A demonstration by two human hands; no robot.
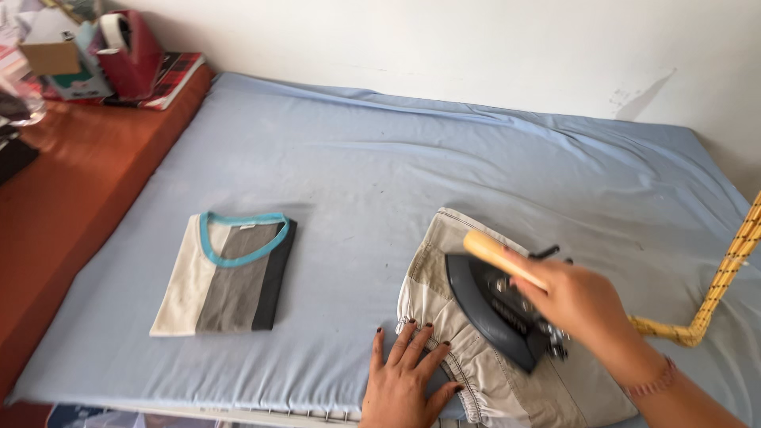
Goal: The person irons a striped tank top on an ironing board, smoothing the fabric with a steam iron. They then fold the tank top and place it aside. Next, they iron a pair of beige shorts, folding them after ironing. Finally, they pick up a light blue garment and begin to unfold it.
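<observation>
Khaki creased shorts (pixel 491 372) lie under the dark iron (pixel 495 313) gripped by the right hand (pixel 575 301), left hand (pixel 404 380) spread flat.

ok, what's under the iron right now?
The iron rests on beige shorts laid on the blue sheet. The right hand grips its wooden handle; the left hand lies flat at the shorts' edge. The soleplate and the fabric beneath it are hidden.

Wall (pixel 476 47): plain white, slightly scuffed at right. Table (pixel 380 158): covered in pale blue sheet, wrinkled. Side surface (pixel 71 182): reddish-brown wood, left, in daylight.
</observation>
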